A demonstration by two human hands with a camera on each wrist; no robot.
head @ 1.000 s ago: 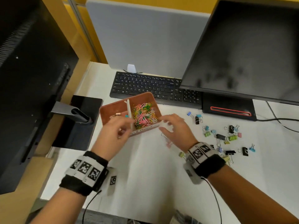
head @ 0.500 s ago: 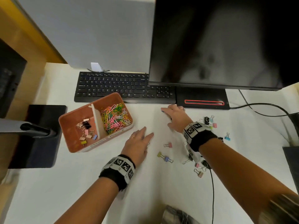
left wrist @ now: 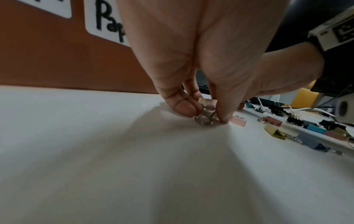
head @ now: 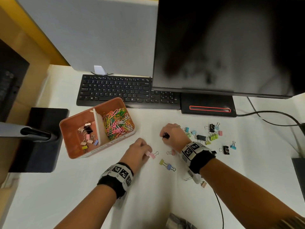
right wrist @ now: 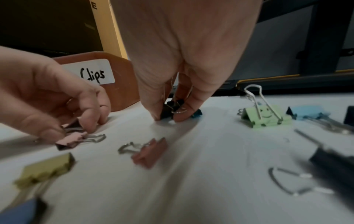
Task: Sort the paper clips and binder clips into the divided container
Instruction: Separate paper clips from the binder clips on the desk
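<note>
A: What is seen nearest on the white worktop (head: 82, 195)?

B: A yellow binder clip (head: 162, 162) and a blue-grey binder clip (head: 169, 167) are laid end to end between the two forearms. Just beyond them, a small pink metal binder clip (head: 152, 155) is pinched by the thumb and fingertips of the left hand (head: 137, 154), low against the surface. A second pink binder clip (head: 172, 152) is left lying untouched just to its right.

A: And the right hand (head: 174, 135)?

B: Its fingers are curled down and a small black binder clip (head: 165, 135) is pinched between thumb and fingers, right at the worktop. In the right wrist view the clip (right wrist: 172, 108) is seen gripped at the fingertips.

A: Where is the rest of the loose stock?

B: A scatter of blue, green, black and pink binder clips (head: 212, 134) is spread to the right of the right hand.

A: And the container?

B: The terracotta-coloured divided container (head: 69, 128) is set to the left of the hands, in front of the black keyboard (head: 115, 90). Its right compartment is filled with coloured paper clips (head: 118, 123); a few binder clips (head: 87, 134) are held in the left one. A white divider is stood between them. Behind, a dark monitor (head: 231, 47) is raised over the worktop.
</note>
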